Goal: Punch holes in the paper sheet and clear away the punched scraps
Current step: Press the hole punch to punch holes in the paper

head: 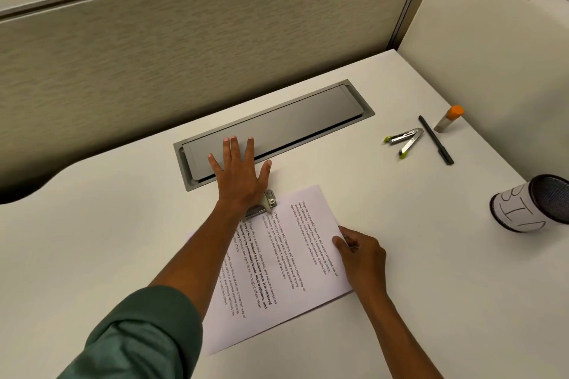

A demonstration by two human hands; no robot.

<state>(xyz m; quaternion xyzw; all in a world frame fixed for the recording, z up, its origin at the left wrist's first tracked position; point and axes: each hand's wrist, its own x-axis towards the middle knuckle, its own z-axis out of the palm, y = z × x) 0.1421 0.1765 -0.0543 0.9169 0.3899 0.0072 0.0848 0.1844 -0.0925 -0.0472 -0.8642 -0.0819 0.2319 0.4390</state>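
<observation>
Pressing flat, fingers spread, left hand (238, 177) leans on hole punch (261, 204) at paper sheet (286, 268)'s 11 o'clock edge. Right hand (358, 252) pinches 3 o'clock edge w/ curled fingers. Risk: sheet skews if grip slips, holes land crooked.

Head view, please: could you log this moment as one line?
left hand: open, pressing hole punch | right hand: pinching paper sheet edge | sheet edge in punch | scraps: none visible
</observation>
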